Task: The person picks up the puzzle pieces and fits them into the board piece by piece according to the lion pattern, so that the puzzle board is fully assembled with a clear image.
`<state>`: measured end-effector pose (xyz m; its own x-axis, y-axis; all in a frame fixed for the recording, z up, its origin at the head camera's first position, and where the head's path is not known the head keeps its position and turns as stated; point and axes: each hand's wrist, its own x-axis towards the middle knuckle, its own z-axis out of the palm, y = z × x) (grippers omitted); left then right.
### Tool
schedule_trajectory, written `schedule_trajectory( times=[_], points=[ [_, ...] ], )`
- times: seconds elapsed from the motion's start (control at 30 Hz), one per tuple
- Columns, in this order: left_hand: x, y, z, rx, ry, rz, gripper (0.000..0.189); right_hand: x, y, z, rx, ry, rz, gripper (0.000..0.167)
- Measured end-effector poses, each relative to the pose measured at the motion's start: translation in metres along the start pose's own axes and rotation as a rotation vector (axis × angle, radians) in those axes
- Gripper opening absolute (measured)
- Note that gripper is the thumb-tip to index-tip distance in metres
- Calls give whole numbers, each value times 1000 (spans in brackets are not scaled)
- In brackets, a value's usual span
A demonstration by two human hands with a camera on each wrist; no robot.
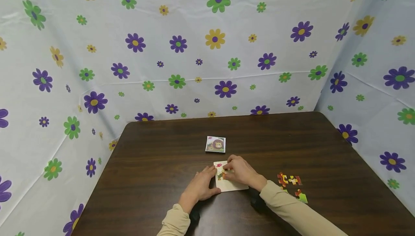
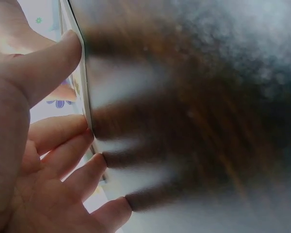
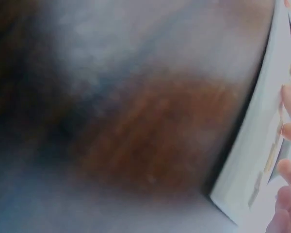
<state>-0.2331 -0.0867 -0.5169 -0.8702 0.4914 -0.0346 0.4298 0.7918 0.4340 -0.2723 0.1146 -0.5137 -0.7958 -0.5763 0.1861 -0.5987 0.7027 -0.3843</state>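
A small pale puzzle board (image 1: pixel 231 186) lies on the dark wooden table, with picture pieces (image 1: pixel 220 174) in its left part. My left hand (image 1: pixel 201 185) steadies the board at its left side, thumb by the near corner. In the left wrist view the fingers (image 2: pixel 82 177) reach down to the table beside the board's edge. My right hand (image 1: pixel 241 171) is over the board, thumb and fingers bent around a puzzle piece at its surface; the hand mostly hides that piece. The right wrist view shows fingertips (image 3: pixel 290 170) right at the board's top face.
A square lion picture card (image 1: pixel 215 145) lies behind the board. Several loose puzzle pieces (image 1: pixel 283 179) lie to the right, partly behind the right sleeve (image 1: pixel 285 201). A flower-patterned cloth (image 1: pixel 194 23) hangs behind and beside the table (image 1: pixel 155 164).
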Motion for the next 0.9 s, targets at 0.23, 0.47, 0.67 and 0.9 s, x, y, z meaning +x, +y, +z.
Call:
schedule_trajectory(
  times=[0.23,0.47,0.67,0.9],
  points=[
    [-2,2,5,-16,-5,3,67,-20,19,-32,74,-46,82,35],
    [-1,-1,0,-12,-5,-7,67,-49,58,-71,86,-163,139,34],
    [1,1,-2,6,-23,-11,69,-78,77,-95,100,-304,316,35],
    [1,1,-2,0,-18,-3,68,-94,89,-99,123,-347,447,39]
  ],
)
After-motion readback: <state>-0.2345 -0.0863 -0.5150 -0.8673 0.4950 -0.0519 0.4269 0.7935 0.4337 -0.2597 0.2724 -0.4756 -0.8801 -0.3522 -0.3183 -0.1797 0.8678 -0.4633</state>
